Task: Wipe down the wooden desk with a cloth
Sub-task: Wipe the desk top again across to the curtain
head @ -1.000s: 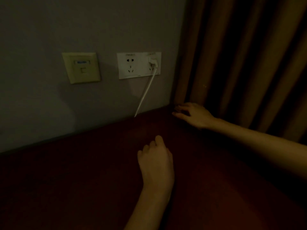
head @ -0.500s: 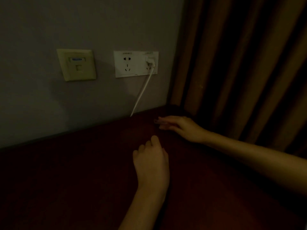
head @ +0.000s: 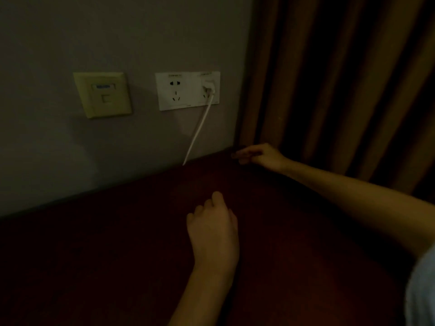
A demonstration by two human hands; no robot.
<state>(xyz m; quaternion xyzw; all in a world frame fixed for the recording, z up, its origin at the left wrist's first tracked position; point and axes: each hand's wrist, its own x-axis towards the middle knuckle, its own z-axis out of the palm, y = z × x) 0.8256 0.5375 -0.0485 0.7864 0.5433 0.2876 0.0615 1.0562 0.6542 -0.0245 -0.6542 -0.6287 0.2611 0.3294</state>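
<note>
1. Looking down from your head camera, you see the dark red wooden desk (head: 106, 255) filling the lower half of the view, with its far edge against a grey wall (head: 70, 31) and its right side running under a brown curtain (head: 329, 90).
2. Your left grip (head: 213, 229) rests on the middle of the desk, back of the hand up. Its fingers are loosely curled under and nothing shows in them.
3. Your right grip (head: 261, 156) lies at the far right corner of the desk, just beside the curtain's hem and close to the wall. Its fingers (head: 244, 154) point left along the far edge.
4. The light is too dim for you to tell whether that right grip is holding or pressing anything. There is only a dark patch at the fingertips, and the cloth cannot be made out anywhere on the desk.
5. Your right forearm crosses the right side of the desk from the near right, and a pale sleeve (head: 421, 290) shows at the lower right edge of the view.
6. On the wall above the far edge you have a yellowish plate (head: 102, 95) on the left and a white double socket (head: 179, 90) to its right.
7. A white plug (head: 209, 87) sits in the right half of the socket, and its white cable (head: 197, 132) slants down and left to meet the desk's far edge, well apart from both grips.
</note>
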